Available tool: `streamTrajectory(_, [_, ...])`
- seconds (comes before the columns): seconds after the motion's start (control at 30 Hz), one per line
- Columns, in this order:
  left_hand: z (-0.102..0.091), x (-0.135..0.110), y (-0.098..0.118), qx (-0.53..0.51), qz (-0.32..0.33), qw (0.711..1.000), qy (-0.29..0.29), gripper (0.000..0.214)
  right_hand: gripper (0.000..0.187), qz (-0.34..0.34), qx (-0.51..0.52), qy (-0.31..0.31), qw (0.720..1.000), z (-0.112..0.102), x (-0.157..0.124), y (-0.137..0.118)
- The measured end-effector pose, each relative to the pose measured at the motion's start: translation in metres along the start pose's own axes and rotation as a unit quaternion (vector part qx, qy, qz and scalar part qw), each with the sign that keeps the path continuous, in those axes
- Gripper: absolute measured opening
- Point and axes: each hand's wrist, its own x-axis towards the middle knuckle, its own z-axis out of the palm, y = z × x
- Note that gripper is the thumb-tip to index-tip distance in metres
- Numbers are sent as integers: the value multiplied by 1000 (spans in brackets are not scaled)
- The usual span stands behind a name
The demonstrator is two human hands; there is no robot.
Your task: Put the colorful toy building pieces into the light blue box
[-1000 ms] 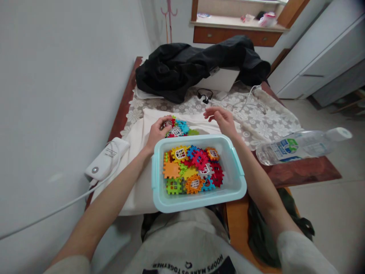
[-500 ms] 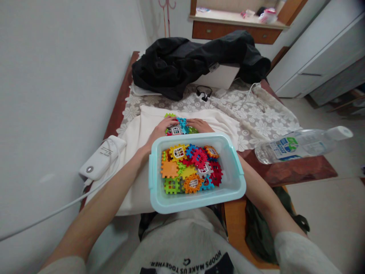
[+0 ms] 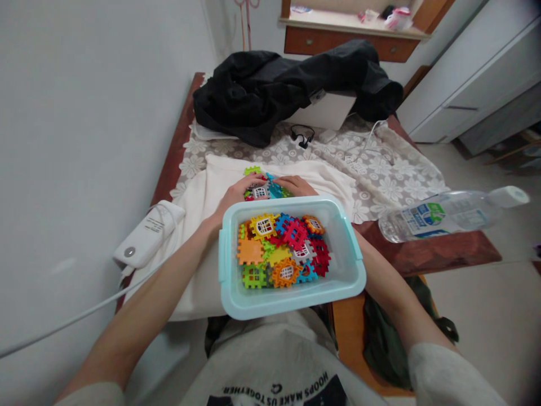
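Note:
A light blue plastic bin (image 3: 355,270) rests on my lap, filled with several colourful interlocking toy tiles (image 3: 281,245). Just beyond its far rim, a small cluster of joined tiles (image 3: 262,186) lies on a cream cloth (image 3: 198,225). My left hand (image 3: 234,194) grips the cluster from the left and my right hand (image 3: 296,185) holds it from the right. The bin's rim hides the lower part of the cluster and of both hands.
A white power adapter (image 3: 147,234) with a cable lies at the left. A plastic water bottle (image 3: 443,214) lies on its side at the right table edge. A black jacket (image 3: 287,90), a white box and earphones (image 3: 302,137) sit farther back on the lace cloth.
My right hand came down from hovering above the cloth and closed on the right side of the tile cluster. The left hand stayed on the cluster.

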Motion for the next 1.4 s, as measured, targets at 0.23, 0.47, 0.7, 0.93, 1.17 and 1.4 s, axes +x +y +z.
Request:
streamTrajectory(0.23, [0, 1, -12, 28, 29, 999, -2, 48, 68, -11, 28, 27, 999, 1, -2, 1])
streamTrajectory(0.47, [-3, 4, -24, 24, 29, 998, -56, 53, 79, 7, -15, 2, 1000, 0, 1, -4])
streamTrajectory(0.7, [2, 3, -14, 22, 11, 1000, -14, 45, 55, 34, -31, 5, 999, 0, 2, -7])
streamTrajectory(0.93, [3, 3, -16, 60, 31, 998, -21, 43, 67, 24, -82, -16, 996, 5, 3, -2])
streamTrajectory(1.17, [3, 3, -16, 73, 36, 996, -26, 43, 66, 17, -60, 4, 998, 4, 2, -3])
streamTrajectory(1.4, [4, 2, -17, 78, 50, 996, -15, 41, 34, -31, -37, 26, 998, 0, 2, -8])
